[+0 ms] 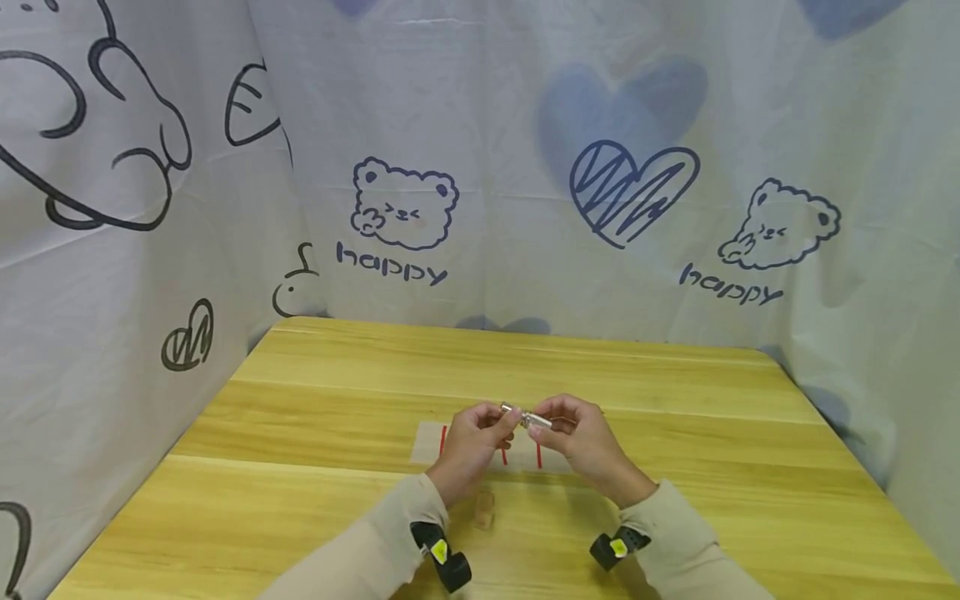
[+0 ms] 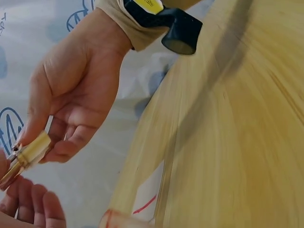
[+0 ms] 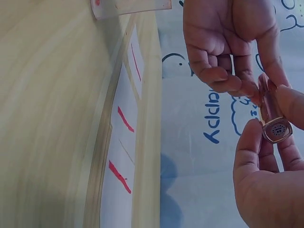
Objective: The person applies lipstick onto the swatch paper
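Note:
Above the middle of the table, a slim shiny gold-pink lipstick tube (image 1: 538,420) is held between both hands. My left hand (image 1: 472,437) pinches its left end with thumb and fingers. At the other end, my right hand (image 1: 588,437) grips the tube near its base. In the right wrist view, the lipstick tube (image 3: 271,108) shows a round printed label on its base. Fingers hide part of the tube, and I cannot tell whether its two sections are joined. Below the hands lies a strip of white paper (image 1: 427,442) with red strokes.
A small translucent, tan-looking block (image 1: 485,508) with a reddish mark sits nearer me on the wooden table (image 1: 300,400). White curtains (image 1: 510,100) with printed drawings hang behind and beside the table. Each wrist wears a black camera strap (image 1: 442,558).

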{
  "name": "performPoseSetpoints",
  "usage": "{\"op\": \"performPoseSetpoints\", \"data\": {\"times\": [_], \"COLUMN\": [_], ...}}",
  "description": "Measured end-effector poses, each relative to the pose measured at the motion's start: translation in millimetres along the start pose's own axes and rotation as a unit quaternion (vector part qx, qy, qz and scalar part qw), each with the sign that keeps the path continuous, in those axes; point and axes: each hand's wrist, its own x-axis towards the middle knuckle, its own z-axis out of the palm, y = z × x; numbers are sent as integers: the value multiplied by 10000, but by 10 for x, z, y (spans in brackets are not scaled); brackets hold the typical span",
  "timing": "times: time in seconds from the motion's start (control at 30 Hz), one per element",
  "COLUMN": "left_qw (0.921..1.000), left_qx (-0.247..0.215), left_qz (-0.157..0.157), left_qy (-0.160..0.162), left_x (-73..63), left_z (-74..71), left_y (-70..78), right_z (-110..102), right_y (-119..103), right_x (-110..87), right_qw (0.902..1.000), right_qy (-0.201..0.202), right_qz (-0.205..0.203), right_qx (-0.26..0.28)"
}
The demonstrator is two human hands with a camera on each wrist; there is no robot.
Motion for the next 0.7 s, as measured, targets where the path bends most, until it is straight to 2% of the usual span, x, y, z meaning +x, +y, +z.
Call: {"op": "performPoseSetpoints", "data": {"times": [0.13,0.27,0.4,0.5,0.6,0.7], "left_qw": [9984,9911,9765,9645,9527,9351], "left_qx": [280,926,1717,2100,2328,2672], "left_qz": [9,129,260,278,69,-82], "left_qy": [-491,-945,-1274,-1577,-1953,-2326], "left_x": [-26,-61,-71,-70,-78,-108], "left_z": [-75,-195,-332,-439,-553,-638], "left_y": [27,46,55,64,61,56], "right_z": [-44,-98,-153,-186,-205,-214], "right_y": [-5,-3,17,44,80,119], "right_x": [-24,-63,-101,-129,-158,-179], "right_qw": [10000,9998,9996,9996,9994,9990], "right_qy": [17,56,71,68,17,-68], "right_qz": [28,43,83,133,260,365], "right_qx": [-31,-166,-251,-232,-239,-257]}}
